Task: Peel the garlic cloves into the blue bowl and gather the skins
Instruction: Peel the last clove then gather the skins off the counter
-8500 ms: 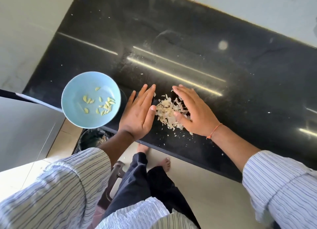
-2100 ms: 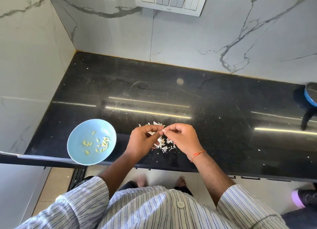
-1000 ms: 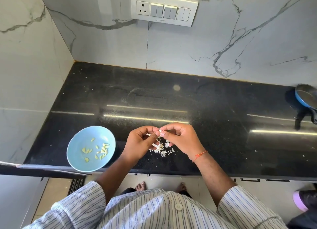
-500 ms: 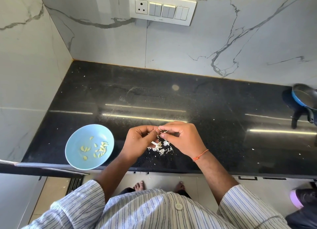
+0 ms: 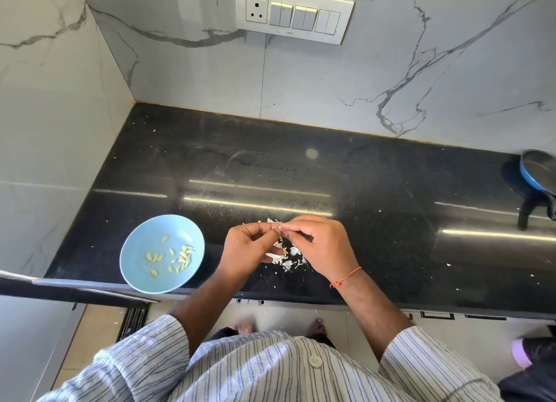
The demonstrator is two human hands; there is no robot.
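Since half a second ago little is changed: left hand (image 5: 251, 245) and right hand (image 5: 323, 242) fingertips pinched closed on a small clove (image 5: 280, 227) above the skins (image 5: 287, 255); skin is best nicked, then peeled away gently.

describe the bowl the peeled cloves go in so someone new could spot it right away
Start at the black countertop and follow its front edge toward the left corner. The blue bowl sits there, left of the left hand, overhanging the edge slightly. It is the only pale blue round dish holding yellowish peeled cloves.
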